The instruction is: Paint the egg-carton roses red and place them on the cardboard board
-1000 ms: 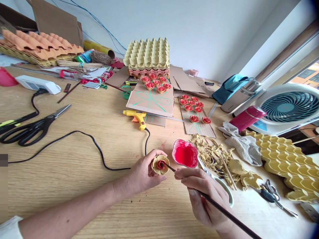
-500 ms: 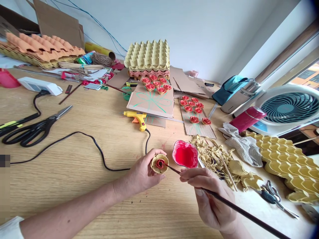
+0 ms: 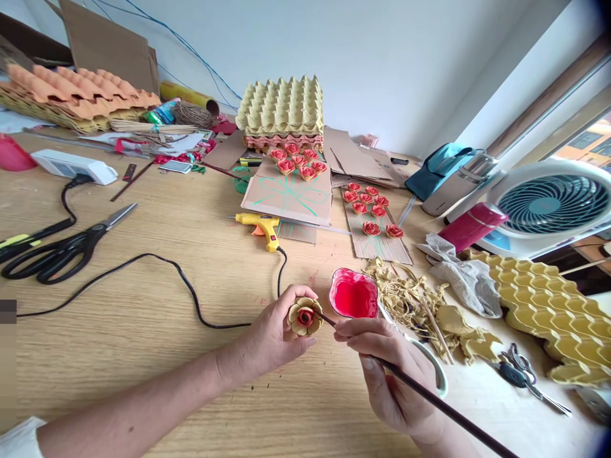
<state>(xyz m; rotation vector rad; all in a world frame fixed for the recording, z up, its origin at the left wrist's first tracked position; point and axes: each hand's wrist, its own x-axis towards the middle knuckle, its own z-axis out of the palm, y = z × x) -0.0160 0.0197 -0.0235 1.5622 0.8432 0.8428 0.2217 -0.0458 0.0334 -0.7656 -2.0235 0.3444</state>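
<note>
Over the near edge of the wooden table (image 3: 143, 331), from the head camera: a paper rose meets a brush.
Our left hand (image 3: 272, 334) has its fingers curled snugly round the yellow paper rose (image 3: 304, 316), holding it just above the tabletop with its red centre facing up. Our right hand (image 3: 391, 375) pinches the thin dark brush (image 3: 453, 415) between thumb and fingertips, and its tip touches that red centre. A small cup of red paint (image 3: 354, 298) sits just beside the rose, with a heap of yellowish paper scraps (image 3: 410, 296) to its right. Farther back lie a yellow glue gun (image 3: 260, 224) and red-painted roses (image 3: 372, 210) on cardboard, with a stack of egg trays (image 3: 281, 105) behind them. Black scissors (image 3: 57, 251) rest well apart on the left.
</note>
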